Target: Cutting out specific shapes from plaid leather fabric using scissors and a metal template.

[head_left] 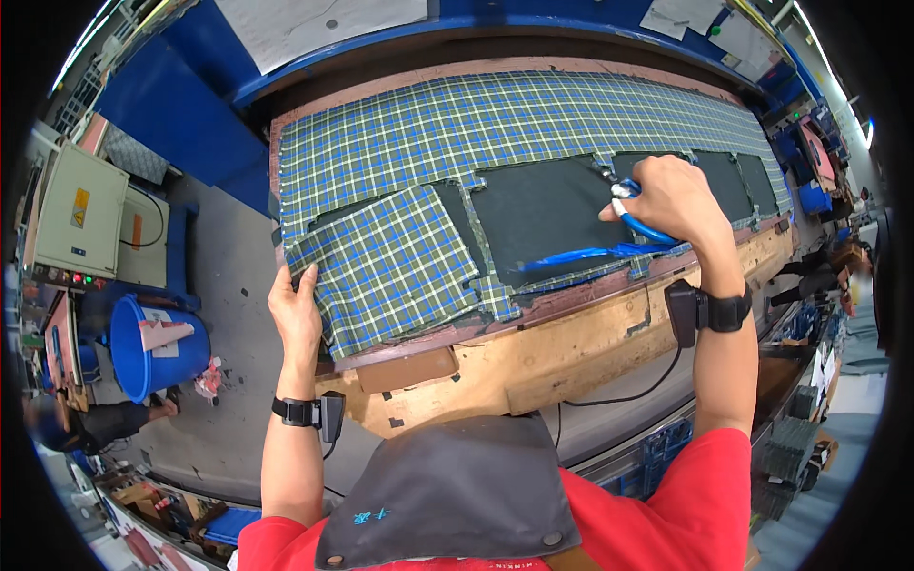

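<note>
Spread over the bench is a plaid fabric sheet (400,133) in green, blue and white, with rectangular openings along its near side. Black material (543,214) shows through those openings. A loose plaid panel (395,266) lies askew over the leftmost opening. My left hand (295,309) pinches its left edge, thumb on top and fingers partly hidden. My right hand (671,200) is closed round a blue-handled cutting tool (640,226), its dark tip at a narrow strip between two openings. A blue band (581,257) stretches left from beneath this hand; whether it belongs to the tool I cannot tell.
The bench has a worn wooden front edge (562,366). Left of it stand a blue bin (157,347) and a pale control cabinet (81,219). Blue machine framing (381,57) runs behind. A black cable (624,398) hangs near my right wrist. Other people are at both sides.
</note>
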A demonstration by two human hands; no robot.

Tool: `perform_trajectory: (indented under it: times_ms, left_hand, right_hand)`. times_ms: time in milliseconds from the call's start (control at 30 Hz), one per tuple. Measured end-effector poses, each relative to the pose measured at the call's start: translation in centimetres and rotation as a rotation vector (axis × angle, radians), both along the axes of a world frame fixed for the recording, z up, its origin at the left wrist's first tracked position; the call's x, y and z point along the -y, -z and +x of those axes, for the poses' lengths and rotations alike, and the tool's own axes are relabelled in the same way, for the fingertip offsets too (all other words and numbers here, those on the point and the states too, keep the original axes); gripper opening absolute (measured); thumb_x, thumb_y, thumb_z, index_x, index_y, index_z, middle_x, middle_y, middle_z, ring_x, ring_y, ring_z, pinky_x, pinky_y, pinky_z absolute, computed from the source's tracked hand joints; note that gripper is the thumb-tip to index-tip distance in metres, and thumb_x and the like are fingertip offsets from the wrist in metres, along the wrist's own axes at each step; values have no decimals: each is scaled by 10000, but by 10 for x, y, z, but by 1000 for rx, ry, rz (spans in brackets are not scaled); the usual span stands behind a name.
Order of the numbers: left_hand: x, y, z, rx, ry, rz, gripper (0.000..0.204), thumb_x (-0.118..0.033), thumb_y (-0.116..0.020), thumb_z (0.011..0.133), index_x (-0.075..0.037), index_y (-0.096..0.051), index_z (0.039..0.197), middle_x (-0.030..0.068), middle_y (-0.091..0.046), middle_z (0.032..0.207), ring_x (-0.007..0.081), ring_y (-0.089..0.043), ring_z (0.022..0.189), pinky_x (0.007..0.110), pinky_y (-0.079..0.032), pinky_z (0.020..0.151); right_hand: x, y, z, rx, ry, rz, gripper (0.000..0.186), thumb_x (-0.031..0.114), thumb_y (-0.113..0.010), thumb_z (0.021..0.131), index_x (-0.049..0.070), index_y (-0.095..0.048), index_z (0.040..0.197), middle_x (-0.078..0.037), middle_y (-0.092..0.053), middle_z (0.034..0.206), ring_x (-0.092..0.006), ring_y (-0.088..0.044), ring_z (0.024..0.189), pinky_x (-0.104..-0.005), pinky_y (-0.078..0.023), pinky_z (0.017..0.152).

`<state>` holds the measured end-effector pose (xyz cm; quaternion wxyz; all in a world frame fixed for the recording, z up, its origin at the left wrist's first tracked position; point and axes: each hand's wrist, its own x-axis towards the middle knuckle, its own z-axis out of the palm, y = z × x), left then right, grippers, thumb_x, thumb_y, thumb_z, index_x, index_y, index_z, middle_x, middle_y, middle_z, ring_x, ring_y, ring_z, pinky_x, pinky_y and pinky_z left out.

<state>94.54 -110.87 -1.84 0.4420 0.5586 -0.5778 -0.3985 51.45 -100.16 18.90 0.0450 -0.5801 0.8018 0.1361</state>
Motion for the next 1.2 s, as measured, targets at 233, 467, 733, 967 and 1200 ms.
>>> perform_trajectory:
  times_ms: [233,467,733,967,1200]
  left_hand:
    - [4,-7,1,23,125,177,322,-213,-620,1033,50,-604,1218,83,-701,1089,120,-635,933,286,-514,849]
    - [13,-3,10,-5,120,392,301,-122,-621,1010,87,-606,1226,139,-721,1104,192,-701,938,341,-574,858]
    - [18,-56,-27,911,56,-26,373,-218,-716,900,99,-630,1076,346,-672,1075,499,-648,1059,505,-507,893]
    - [4,-150,-82,819,111,-294,250,-143,-715,902,79,-606,941,271,-684,838,399,-708,805,429,-511,701]
    - [-16,-238,-136,828,272,-333,212,-121,-726,901,60,-627,953,201,-673,778,211,-650,686,364,-488,662]
  right_hand:
    - [-20,103,19,140,22,-309,329,325,-763,834,17,-698,929,-204,-737,858,-381,-733,856,-478,-577,764]
    - [-25,145,22,262,7,-298,328,254,-803,817,-22,-689,951,-216,-719,870,-380,-716,854,-474,-571,746]
    - [-72,135,30,384,-112,-818,214,206,-731,882,9,-668,937,-155,-681,907,-353,-685,859,-458,-559,717]
    - [-112,139,-6,643,44,-888,184,207,-732,888,28,-692,886,-138,-682,810,-353,-681,730,-465,-527,648]
    - [-118,136,9,954,33,-865,196,183,-755,882,-8,-714,864,-142,-702,745,-237,-684,645,-363,-517,596]
